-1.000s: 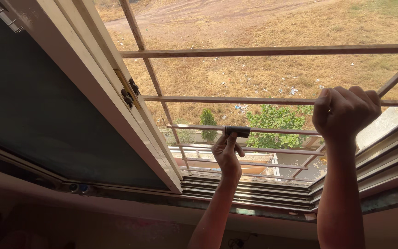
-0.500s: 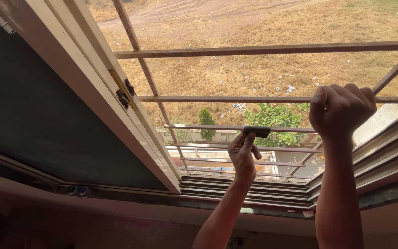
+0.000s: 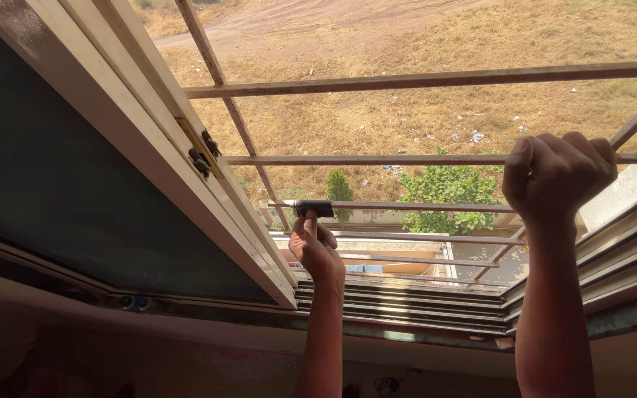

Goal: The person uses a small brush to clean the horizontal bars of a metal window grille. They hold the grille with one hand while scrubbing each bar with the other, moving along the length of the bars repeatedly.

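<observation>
Rusty grille bar (image 3: 407, 159), right hand (image 3: 558, 173) gripping, left hand (image 3: 316, 247) holding dark brush (image 3: 313, 208)

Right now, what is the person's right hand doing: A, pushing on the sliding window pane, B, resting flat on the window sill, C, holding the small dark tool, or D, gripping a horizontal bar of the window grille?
D: the right hand is closed in a fist around a horizontal grille bar, while the left hand holds the small dark tool against a lower bar.
</observation>
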A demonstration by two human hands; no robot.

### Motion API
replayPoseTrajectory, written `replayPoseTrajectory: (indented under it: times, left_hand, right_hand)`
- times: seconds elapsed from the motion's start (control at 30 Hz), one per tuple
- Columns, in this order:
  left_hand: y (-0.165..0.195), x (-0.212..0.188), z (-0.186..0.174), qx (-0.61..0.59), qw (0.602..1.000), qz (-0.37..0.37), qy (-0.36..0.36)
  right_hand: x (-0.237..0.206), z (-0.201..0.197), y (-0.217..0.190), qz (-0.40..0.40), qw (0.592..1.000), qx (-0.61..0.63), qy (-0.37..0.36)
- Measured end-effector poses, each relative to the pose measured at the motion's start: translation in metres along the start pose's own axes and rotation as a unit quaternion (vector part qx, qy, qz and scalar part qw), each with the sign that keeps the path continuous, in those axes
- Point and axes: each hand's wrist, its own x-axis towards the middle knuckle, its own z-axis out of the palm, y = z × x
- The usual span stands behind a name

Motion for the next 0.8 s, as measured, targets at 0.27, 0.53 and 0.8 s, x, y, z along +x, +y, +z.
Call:
replayPoseTrajectory:
  times: [0.27,0.53,0.8]
  left_hand:
    - [-0.019,-0.013,0.008,0.004,0.999,-0.02,-0.026]
    - [-0.061,-0.073,0.048,0.032,0.984,-0.091,-0.148]
    - [-0.076,-0.099,0.073,0.022,0.974,-0.125,-0.186]
  right_hand:
    - [-0.004,0.002,0.002,-0.001,1.0,-0.002,0.004]
    - [-0.003,0.0,0.001,-0.013,1.0,0.001,0.007]
    - [-0.003,0.0,0.002,-0.003,1.0,-0.005,-0.008]
